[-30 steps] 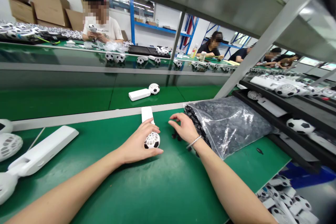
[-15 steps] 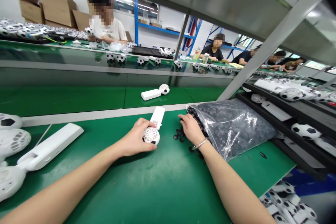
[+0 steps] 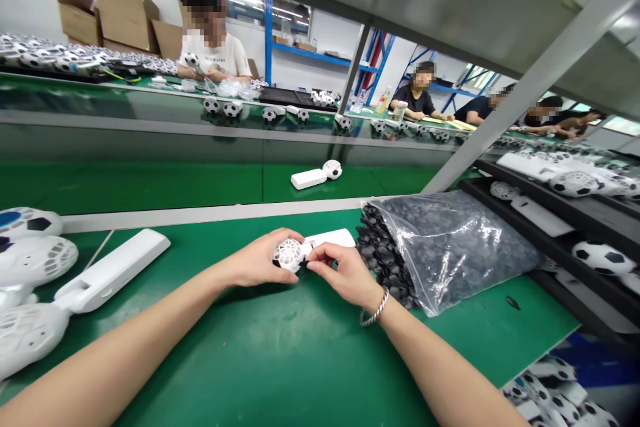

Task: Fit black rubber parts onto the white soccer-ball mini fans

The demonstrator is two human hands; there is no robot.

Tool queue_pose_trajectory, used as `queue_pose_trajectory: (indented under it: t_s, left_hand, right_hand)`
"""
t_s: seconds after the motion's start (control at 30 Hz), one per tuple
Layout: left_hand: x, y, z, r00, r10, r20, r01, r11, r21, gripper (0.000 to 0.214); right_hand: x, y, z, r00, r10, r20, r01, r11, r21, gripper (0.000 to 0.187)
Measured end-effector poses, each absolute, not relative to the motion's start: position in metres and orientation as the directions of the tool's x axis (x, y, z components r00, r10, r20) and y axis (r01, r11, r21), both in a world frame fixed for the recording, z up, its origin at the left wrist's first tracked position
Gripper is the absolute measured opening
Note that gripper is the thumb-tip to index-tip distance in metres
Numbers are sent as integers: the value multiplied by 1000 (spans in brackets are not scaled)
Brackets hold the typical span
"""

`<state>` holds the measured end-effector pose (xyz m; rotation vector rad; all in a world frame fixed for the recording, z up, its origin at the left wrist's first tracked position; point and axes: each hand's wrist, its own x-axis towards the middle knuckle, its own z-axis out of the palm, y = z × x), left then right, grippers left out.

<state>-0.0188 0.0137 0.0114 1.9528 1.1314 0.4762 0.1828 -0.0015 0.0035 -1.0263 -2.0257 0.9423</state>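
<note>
So there's one soccer-ball gadget (image 3: pixel 287 255) in hand, over the middle of the green table (image 3: pixel 270 360). Left hand (image 3: pixel 260 260) has thumb and fingers curled around its mesh ball head, and the white handle points off to the right. Right hand (image 3: pixel 345 273) has thumb and fingertips drawn together at the ball's right side; there's a tiny dark spot there, but I can't tell if it's pinching anything. One bracelet (image 3: pixel 374 310) on that wrist.

Other counts: one more gadget on the belt (image 3: pixel 150 183) just past the table edge, and at least three ball heads bunched at the left, one with its long handle (image 3: pixel 123 267) showing. One clear bag (image 3: pixel 465 240) to the right, with way too many black pieces (image 3: pixel 383 257) to count spilling out its left end, plus one loose black piece (image 3: pixel 513 303) on the table right of it. At least two stacked black trays (image 3: pixel 550 255) far right.

In the way: one slanted metal post (image 3: pixel 525 90) cuts across the far bench, and an overhead shelf (image 3: pixel 425 0) blocks the top. At least four people sit over there.
</note>
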Motion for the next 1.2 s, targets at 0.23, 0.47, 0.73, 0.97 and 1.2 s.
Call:
queue_pose_trajectory:
  t_s: [0.23,0.47,0.73,0.97,1.2]
  left_hand:
    - [-17,13,11,524,851,-41,536,-292,792,59]
    - [-9,6,5,436,898,56,522,-303,798,43]
    - [-2,5,1,361,926,108,529,-298,795,43]
    - [2,3,-2,286,951,116,471,-245,848,41]
    - [-15,86,6,-127,982,142,509,-59,859,50]
  right_hand:
    - [176,-3,1,-520,803,293,520,569,-637,6]
    - [169,0,-2,-448,845,292,528,514,-676,1]
    - [172,7,-6,-301,925,230,562,367,-741,25]
    - [171,11,-8,-335,890,308,484,443,-755,20]
    - [190,14,-10,-320,865,386,519,501,-693,17]
